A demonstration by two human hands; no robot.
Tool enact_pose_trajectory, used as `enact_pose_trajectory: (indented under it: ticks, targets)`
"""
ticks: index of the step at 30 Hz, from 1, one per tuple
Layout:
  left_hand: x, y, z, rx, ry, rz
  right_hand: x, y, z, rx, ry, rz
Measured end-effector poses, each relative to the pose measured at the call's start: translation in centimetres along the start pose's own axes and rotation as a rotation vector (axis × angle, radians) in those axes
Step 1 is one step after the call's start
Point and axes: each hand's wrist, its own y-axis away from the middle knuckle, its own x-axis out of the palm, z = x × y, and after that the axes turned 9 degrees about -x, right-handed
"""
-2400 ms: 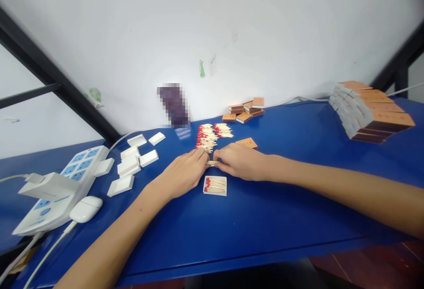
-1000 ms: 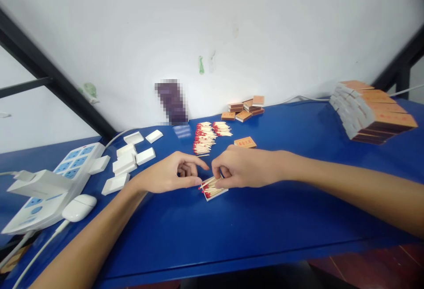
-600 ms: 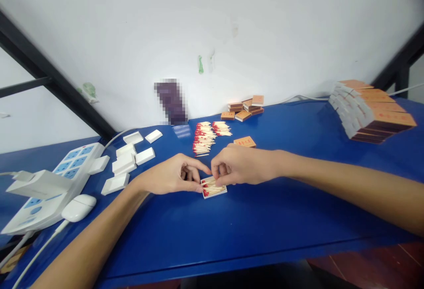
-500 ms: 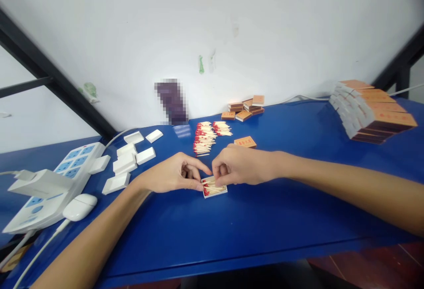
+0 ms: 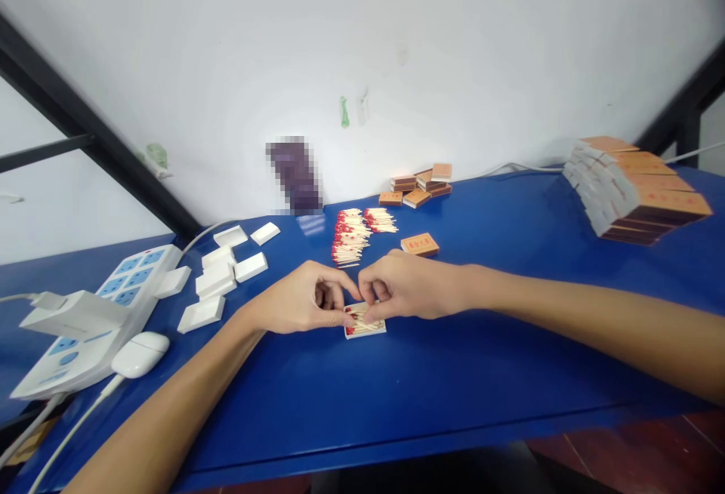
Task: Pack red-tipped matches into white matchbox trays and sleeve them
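A small white matchbox tray (image 5: 367, 334) of red-headed matches lies on the blue table in front of me. My left hand (image 5: 316, 299) grips the tray's left end, thumb at the near corner and index finger curved behind. From the right, my right hand (image 5: 397, 288) reaches over the tray, thumb and index finger pinched on matches (image 5: 362, 322) inside it. Its fingertips cover part of the tray's far side. Just beyond the hands lie a larger pile of loose matches (image 5: 348, 237) and a smaller pile (image 5: 381, 220). An orange matchbox sleeve (image 5: 420, 244) lies behind my right hand.
Several white trays (image 5: 215, 279) lie at left, beside a power strip (image 5: 131, 276) with a charger (image 5: 76, 316) and a white earbud case (image 5: 139, 354). Orange matchboxes (image 5: 418, 197) are heaped by the wall. A stack of matchbox packs (image 5: 640, 192) stands at right.
Both hands stay at the tray. My right thumb and index finger have shifted slightly left over the matches, and my left thumb sits a little further over the tray's end.
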Motion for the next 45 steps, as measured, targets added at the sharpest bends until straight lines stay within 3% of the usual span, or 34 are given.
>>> enact_pose_trajectory:
  ticks: [8, 13, 26, 36, 45]
  targets:
    - [0.5, 0.0, -0.6, -0.011, -0.108, -0.014, 0.2, 0.0, -0.5, 0.014, -0.03, -0.003]
    - [0.9, -0.2, -0.3, 0.076, -0.141, -0.078, 0.0, 0.0, -0.5, -0.007, -0.051, 0.01]
    - [1.1, -0.3, -0.3, 0.086, -0.145, -0.082, -0.6, 0.3, 0.7, 0.128, -0.085, 0.051]
    - [0.7, 0.3, -0.8, 0.088, -0.14, -0.046, -0.2, 0.6, 0.6, 0.081, -0.047, 0.024]
    - [1.2, 0.2, -1.0, 0.173, -0.334, -0.131, -0.3, 0.6, 0.3, 0.041, -0.018, 0.033]
